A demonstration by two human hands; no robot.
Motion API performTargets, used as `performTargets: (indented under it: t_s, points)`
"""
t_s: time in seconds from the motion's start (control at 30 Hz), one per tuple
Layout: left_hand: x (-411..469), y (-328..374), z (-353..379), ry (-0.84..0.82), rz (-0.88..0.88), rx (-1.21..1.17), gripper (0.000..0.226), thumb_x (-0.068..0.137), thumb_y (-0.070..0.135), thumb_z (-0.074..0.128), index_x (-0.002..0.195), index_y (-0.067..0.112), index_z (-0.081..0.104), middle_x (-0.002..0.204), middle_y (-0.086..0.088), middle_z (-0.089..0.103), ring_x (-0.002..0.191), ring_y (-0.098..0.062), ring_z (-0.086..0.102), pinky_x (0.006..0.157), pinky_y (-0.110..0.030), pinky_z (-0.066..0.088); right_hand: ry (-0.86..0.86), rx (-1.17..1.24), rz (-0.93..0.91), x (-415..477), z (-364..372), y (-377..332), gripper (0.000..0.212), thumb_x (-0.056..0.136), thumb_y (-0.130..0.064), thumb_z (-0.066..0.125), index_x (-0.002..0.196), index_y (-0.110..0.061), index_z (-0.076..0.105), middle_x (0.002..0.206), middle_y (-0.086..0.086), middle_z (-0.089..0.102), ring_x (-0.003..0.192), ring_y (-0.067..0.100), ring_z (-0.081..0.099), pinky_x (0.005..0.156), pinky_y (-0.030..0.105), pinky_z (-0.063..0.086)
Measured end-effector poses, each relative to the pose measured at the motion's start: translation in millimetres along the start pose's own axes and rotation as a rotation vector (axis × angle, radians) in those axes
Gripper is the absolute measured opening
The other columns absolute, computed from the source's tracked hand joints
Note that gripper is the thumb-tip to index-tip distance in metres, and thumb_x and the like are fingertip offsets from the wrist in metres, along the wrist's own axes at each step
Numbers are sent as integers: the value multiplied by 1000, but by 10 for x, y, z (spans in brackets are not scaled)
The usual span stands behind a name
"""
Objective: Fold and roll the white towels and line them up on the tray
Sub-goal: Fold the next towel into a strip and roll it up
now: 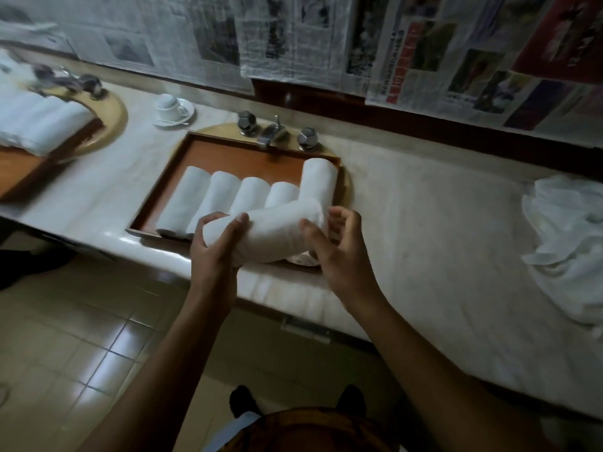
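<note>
- While both hands hold it, one rolled towel (267, 234) hangs crosswise over the one tray's (228, 151) near edge.
- The left hand (213, 252) wraps its left end; the right hand (339, 252) pinches the right end, fingers curled.
- Just beyond the grip, five rolls (248, 197) lie side by side in the tray.
- Well right of the grip, one loose towel heap (567, 249).

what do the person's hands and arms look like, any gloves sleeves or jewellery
The left hand and right hand are bare: no gloves, rings or watch can be seen. The left forearm and right forearm are uncovered down to the frame's lower edge, so no sleeve shows on either.
</note>
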State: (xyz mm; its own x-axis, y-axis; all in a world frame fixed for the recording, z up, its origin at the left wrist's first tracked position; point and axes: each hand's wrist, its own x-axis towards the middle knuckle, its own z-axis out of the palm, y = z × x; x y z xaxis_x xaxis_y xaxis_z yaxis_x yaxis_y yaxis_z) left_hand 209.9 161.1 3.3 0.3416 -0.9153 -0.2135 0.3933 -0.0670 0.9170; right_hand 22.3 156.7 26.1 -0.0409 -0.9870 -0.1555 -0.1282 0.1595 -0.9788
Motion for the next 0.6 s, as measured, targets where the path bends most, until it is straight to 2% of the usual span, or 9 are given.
performTargets:
  t_s: [0.07,0.17,0.27,0.37,0.43,0.53,0.6]
  points:
    - [85,152,-234,1,27,18,52,74,38,86,116,20,60,114,-14,62,102,-27,67,74,-43,57,77,2,-51,-35,374,-16,53,88,-52,75,128,-27,50,121,-16,59,103,-1,65,79,27,62]
    - [154,295,-501,-10,43,50,47,78,38,85,115,26,59,123,-17,61,109,-31,67,80,-46,60,169,-19,-70,3,799,-90,48,86,-59,73,117,-25,58,112,-12,65,100,3,66,76,28,61]
    - [219,442,-752,29,39,41,48,81,33,83,119,20,56,120,-11,62,109,-29,66,78,-42,61,216,-26,-87,60,1145,-186,35,93,-54,67,105,-22,64,103,-8,70,92,-2,66,69,19,56]
    - [350,617,-1060,41,50,65,49,84,34,82,121,17,54,121,-13,60,115,-35,65,85,-53,60,167,15,-114,100,1467,-267,28,98,-44,66,107,-18,68,107,-6,71,93,-4,65,63,14,54]
    - [449,744,-1264,36,35,89,56,82,40,80,125,16,53,126,-17,58,114,-34,65,88,-56,59,102,56,-122,143,1623,-301,25,98,-41,67,110,-19,70,108,-6,72,96,1,66,64,14,53]
    - [585,916,-1485,59,24,73,54,78,41,81,120,16,57,116,-11,62,99,-20,69,79,-45,60,-29,53,-115,256,1785,-314,32,92,-51,70,110,-24,70,110,-9,72,104,10,68,79,31,61]
    - [672,979,-1577,90,21,78,53,80,39,81,120,14,57,113,-10,63,94,-18,70,78,-46,60,-129,72,-35,369,1861,-320,47,83,-59,72,115,-25,66,113,-9,71,107,14,69,87,39,62]
